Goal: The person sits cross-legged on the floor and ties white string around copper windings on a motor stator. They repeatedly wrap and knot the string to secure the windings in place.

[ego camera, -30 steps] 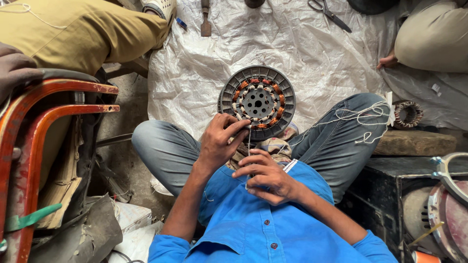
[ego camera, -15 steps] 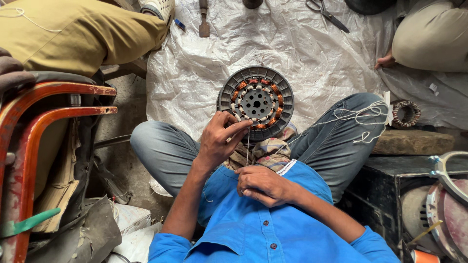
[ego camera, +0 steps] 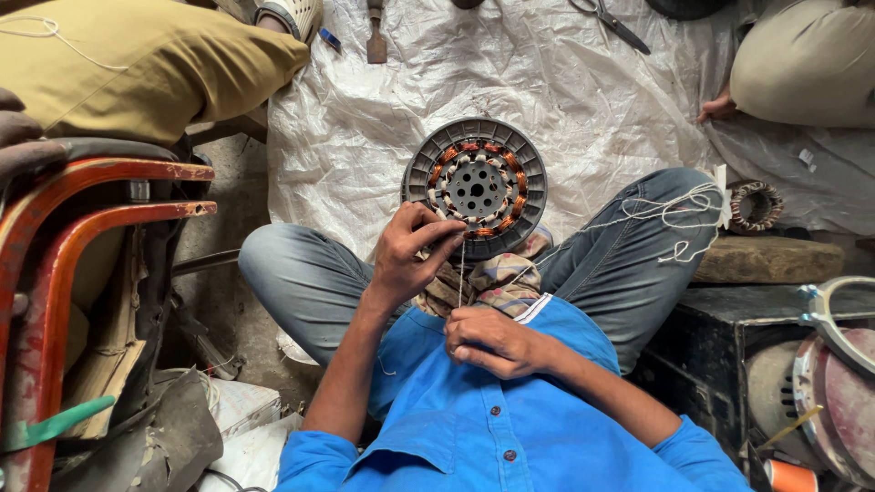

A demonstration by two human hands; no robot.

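Observation:
A round grey motor stator [ego camera: 475, 185] with copper windings lies in front of my crossed legs on a white plastic sheet [ego camera: 547, 82]. My left hand [ego camera: 412, 255] rests at its near rim, fingers pinched on a thin white thread [ego camera: 462, 273]. The thread runs straight down to my right hand [ego camera: 492, 342], a fist closed on it against my blue shirt. More loose thread [ego camera: 670, 214] lies over my right knee.
A red metal chair [ego camera: 82, 237] stands at the left. Another person's leg in olive trousers [ego camera: 137, 68] is top left, a second person's knee [ego camera: 807, 64] top right. Scissors [ego camera: 612, 20] and a chisel [ego camera: 375, 36] lie at the sheet's far edge. A small wound coil [ego camera: 755, 205] sits right, above motor housings [ego camera: 834, 383].
My right hand has pulled back from the stator toward my chest, drawing the thread taut. My left hand stays at the stator rim.

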